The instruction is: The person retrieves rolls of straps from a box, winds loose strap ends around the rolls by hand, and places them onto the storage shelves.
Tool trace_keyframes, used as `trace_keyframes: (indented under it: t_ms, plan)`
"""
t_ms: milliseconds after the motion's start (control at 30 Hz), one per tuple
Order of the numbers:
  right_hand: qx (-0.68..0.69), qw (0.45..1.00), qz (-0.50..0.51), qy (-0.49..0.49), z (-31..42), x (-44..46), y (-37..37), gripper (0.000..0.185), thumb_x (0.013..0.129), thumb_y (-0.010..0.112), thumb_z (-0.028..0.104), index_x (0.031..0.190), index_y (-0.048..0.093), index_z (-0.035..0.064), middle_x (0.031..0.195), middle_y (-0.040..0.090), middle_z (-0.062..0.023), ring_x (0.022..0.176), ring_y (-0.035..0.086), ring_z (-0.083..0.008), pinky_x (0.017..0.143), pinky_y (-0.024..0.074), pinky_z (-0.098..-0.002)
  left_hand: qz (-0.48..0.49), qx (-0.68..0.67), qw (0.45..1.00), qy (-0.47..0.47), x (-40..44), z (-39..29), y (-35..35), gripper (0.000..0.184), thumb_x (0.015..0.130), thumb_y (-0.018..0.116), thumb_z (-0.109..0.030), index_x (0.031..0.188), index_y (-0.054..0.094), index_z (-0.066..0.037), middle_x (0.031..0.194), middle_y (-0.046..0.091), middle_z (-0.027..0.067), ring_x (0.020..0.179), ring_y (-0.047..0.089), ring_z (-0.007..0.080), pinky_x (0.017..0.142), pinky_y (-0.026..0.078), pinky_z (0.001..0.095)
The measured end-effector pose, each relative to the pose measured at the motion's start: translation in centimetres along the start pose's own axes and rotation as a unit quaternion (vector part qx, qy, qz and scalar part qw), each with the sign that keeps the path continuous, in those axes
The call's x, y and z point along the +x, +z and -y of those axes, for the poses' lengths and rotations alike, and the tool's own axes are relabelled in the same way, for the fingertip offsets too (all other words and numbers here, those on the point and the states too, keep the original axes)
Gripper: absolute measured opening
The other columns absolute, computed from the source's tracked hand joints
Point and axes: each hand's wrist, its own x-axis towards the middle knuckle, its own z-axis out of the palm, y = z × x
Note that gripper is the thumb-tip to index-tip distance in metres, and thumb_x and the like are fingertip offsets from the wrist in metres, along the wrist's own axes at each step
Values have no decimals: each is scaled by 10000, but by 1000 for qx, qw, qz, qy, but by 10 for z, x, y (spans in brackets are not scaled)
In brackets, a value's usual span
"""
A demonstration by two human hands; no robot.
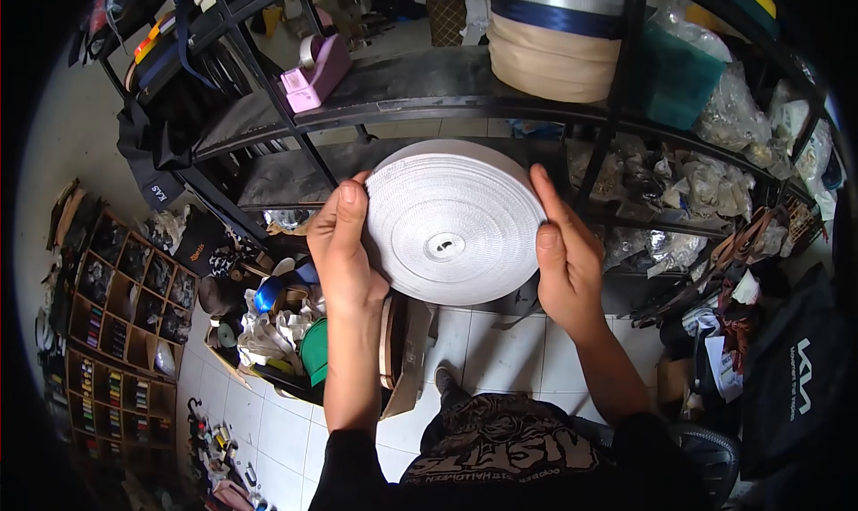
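Observation:
Between my two hands is a large flat roll of white webbing [429, 211], wound in a tight spiral around a small centre hole. My left hand [344, 243] grips its left rim, thumb along the edge and fingers mostly hidden behind. On the opposite rim, my right hand [567, 252] is closed, with its thumb at the lower right edge. The roll's flat face is tilted up towards me, in front of a black shelf [384, 91]. Higher on that shelf are stacked rolls of beige ribbon [554, 59] and a pink tape dispenser [317, 73].
A teal bin [677, 82] and clear plastic bags [742, 118] fill the right shelves. Below left stands a cardboard box [407, 359] of ribbon and fabric pieces. A wooden compartment rack [125, 363] holds thread spools at the far left. A black bag [786, 368] hangs at right.

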Motion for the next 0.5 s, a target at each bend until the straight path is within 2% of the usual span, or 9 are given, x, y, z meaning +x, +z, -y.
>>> trace_keyframes:
  t_ms: [67, 167, 200, 233, 300, 367, 400, 467, 500]
  plan:
    - [18, 999, -45, -13, -2, 2, 8, 400, 989, 435, 175, 1355, 456, 14, 996, 604, -106, 767, 523, -135, 737, 434, -252, -30, -35, 999, -20, -3, 0, 13, 448, 898, 618, -367, 1048, 627, 55, 989, 663, 116, 862, 627, 170, 804, 485, 291]
    - [41, 994, -95, 36, -5, 4, 12, 442, 1010, 368, 241, 1370, 417, -11, 1108, 562, -122, 921, 500, -155, 838, 396, -272, -47, -80, 994, -54, -12, 7, 27, 468, 926, 568, -388, 1073, 598, 56, 1027, 652, 130, 892, 632, 201, 822, 496, 325]
    - [50, 991, -101, 78, 3, 4, 15, 487, 1017, 339, 290, 1380, 385, -30, 1229, 517, -150, 1068, 486, -188, 936, 363, -294, -56, -86, 993, -61, -12, 12, 30, 523, 921, 557, -427, 1129, 569, 53, 1084, 633, 135, 945, 625, 220, 852, 493, 352]
    - [52, 988, -112, 92, 5, 3, 18, 485, 1017, 341, 283, 1383, 377, -34, 1262, 507, -159, 1113, 481, -196, 967, 353, -302, -66, -91, 991, -70, -14, 18, 31, 582, 916, 545, -466, 1185, 541, 50, 1140, 614, 141, 998, 618, 239, 882, 490, 378]
    - [57, 982, -135, 120, 7, 0, 25, 484, 1018, 344, 270, 1388, 360, -41, 1327, 487, -176, 1202, 473, -214, 1030, 332, -317, -98, -118, 983, -102, -16, 30, 34, 588, 917, 532, -487, 1229, 524, 12, 1196, 587, 118, 1086, 572, 233, 951, 436, 387]
    - [24, 981, -178, 78, -11, -6, 32, 461, 1012, 365, 230, 1390, 363, -34, 1312, 497, -169, 1178, 483, -202, 1017, 341, -313, -156, -112, 974, -119, -24, 37, 41, 559, 919, 541, -463, 1219, 530, 9, 1190, 589, 112, 1082, 569, 225, 952, 426, 374]
    - [31, 980, -166, 100, -16, -7, 25, 443, 1001, 397, 202, 1382, 388, -23, 1273, 529, -161, 1138, 507, -184, 987, 367, -299, -134, -100, 979, -115, -24, 42, 36, 526, 929, 537, -435, 1195, 541, 19, 1151, 597, 111, 1060, 566, 206, 934, 427, 347]
    - [34, 985, -108, 131, -24, -7, 6, 436, 991, 432, 209, 1385, 410, 24, 1093, 607, -96, 934, 554, -130, 847, 422, -251, -90, -75, 987, -105, -20, 51, 18, 463, 948, 527, -379, 1147, 561, 38, 1075, 612, 108, 1015, 561, 169, 898, 429, 292]
    - [36, 986, -73, 144, -24, -7, -2, 424, 971, 470, 192, 1363, 444, 33, 1074, 629, -100, 925, 573, -131, 837, 436, -250, -27, -9, 996, -87, -21, 33, 23, 429, 944, 539, -349, 1132, 582, 34, 1048, 621, 96, 968, 560, 143, 879, 426, 275]
